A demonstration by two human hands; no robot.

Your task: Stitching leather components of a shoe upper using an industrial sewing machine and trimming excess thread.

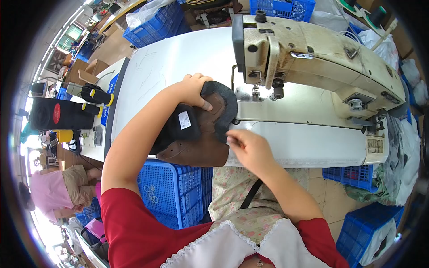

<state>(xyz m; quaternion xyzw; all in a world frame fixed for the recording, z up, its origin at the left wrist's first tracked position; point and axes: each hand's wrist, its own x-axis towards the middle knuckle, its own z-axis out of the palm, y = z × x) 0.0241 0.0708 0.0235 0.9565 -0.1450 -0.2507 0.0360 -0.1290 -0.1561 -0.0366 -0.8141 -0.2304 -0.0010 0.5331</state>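
The left hand (195,90) grips the far edge of a brown and black shoe upper (201,131), its fingers curled over the black padded collar with the thumb pressed on the brown inner face. The right hand (250,149) sits at the near right edge of the piece, fingers narrowed to a pinch on the dark trim. The upper lies on the white surface (178,58), just left of the needle area of the cream industrial sewing machine (313,58), partly overhanging the front edge above a blue plastic crate (174,192).

As for progress, the piece already looks joined: black collar, brown leather panels and a small white label are attached. It is not under the presser foot (255,93), so any stitching at this machine seems either unfinished or about to begin; the pictures do not show which.

The surface is long, white and mostly bare beyond the machine. At its left end stand a black holder and black tools with yellow bands (96,94). Around it are more blue crates (156,24), some stuffed with white bags, and cloth heaps at right. Another person in pink (49,190) crouches at lower left. The room is a bright workshop with windows far left.
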